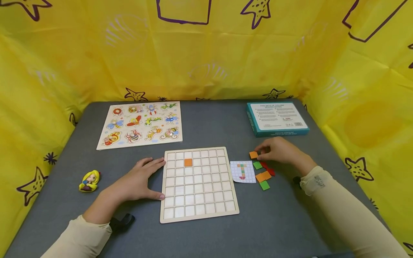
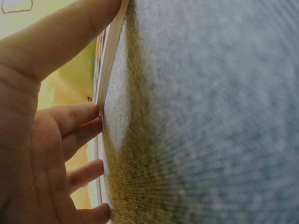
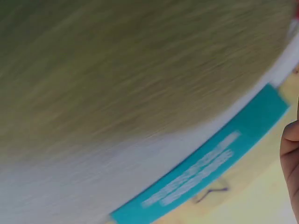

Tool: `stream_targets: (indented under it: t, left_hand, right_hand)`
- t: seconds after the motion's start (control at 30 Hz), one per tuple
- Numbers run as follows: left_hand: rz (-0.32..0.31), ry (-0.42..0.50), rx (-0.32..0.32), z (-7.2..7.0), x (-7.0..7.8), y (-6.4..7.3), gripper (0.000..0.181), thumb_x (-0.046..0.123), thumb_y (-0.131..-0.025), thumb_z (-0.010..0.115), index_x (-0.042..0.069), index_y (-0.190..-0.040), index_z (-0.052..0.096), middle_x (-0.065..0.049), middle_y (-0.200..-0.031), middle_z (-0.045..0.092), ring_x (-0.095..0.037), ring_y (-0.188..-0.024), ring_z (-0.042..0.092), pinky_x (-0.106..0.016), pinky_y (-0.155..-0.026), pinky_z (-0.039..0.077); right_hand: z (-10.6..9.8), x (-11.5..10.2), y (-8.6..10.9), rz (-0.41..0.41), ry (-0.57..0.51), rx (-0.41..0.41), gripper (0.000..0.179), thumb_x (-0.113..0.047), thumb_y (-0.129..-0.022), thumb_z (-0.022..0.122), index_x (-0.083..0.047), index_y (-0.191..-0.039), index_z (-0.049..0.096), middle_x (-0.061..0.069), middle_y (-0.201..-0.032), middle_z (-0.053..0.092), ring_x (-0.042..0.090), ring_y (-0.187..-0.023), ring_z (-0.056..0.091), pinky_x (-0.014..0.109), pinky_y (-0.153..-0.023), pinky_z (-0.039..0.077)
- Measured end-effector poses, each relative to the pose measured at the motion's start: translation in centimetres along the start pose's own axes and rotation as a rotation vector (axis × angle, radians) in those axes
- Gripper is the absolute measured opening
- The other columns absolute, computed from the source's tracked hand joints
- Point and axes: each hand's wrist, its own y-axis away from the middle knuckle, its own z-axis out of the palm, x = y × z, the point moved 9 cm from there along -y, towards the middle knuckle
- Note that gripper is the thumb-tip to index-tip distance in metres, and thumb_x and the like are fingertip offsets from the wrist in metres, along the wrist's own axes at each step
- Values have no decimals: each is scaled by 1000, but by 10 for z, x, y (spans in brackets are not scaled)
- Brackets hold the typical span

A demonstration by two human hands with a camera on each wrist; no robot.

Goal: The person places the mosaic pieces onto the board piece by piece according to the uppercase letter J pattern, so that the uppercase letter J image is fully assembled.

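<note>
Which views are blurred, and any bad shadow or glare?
Head: grid board crisp, lighting fairly even; left wrist: gray tabletop soft, dark shadow beside the board's edge, upper left washed out beyond the fingers; right wrist: worst, tabletop streaked, teal box lettering smeared unreadable, top dim, lower right overbright.

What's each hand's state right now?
Left hand: open, touching the board at its left edge.
Right hand: closed, pinching an orange tile.

The teal box (image 1: 278, 119) reads "FIVE SETS OF COLUMN".
</note>
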Motion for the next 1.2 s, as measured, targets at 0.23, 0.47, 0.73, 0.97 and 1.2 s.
stream_targets:
  t: [0.23, 0.47, 0.73, 0.97, 1.2]
  left_hand:
    - [2, -1, 6, -2, -1, 2, 118, 75, -60, 76, 17, -154, 35, -1, -158, 28, -39, -142, 15, -65, -102, 30]
    - [12, -4, 16, -3, -2, 3, 118, 75, -60, 76, 18, -154, 34, 1, -158, 28, -38, -143, 15, -65, -102, 30]
    - [8, 6, -2, -2, 1, 2, 117, 73, -61, 78, 18, -154, 34, 2, -158, 27, -38, -143, 15, -64, -102, 30]
    - [7, 1, -1, 1, -1, 1, 118, 75, -60, 77, 18, -154, 35, 1, -158, 27, -38, -143, 15, -65, -103, 29]
    - [1, 6, -2, 1, -1, 0, 118, 74, -60, 77, 19, -154, 34, 1, -158, 27, -38, -143, 14, -66, -103, 28]
  right_hand:
    - [10, -67, -27, -99, 23, 25, 22, -25, -84, 79, -14, -103, 77, -9, -75, 61, 11, -65, 53, 31, -59, 46]
    - [32, -115, -56, -115, 77, 21, 19, -28, -84, 78, -17, -99, 77, -13, -72, 61, 9, -62, 54, 28, -58, 46]
    - [52, -137, -73, -105, 123, 8, 18, -29, -84, 76, -20, -100, 78, -15, -72, 61, 7, -63, 53, 27, -57, 44]
    - [63, -140, -82, -84, 153, -14, 19, -28, -84, 76, -20, -101, 78, -14, -72, 60, 8, -65, 53, 27, -59, 44]
    - [65, -141, -82, -77, 171, -20, 21, -31, -84, 77, -22, -102, 79, -15, -75, 63, 7, -67, 54, 27, -59, 45]
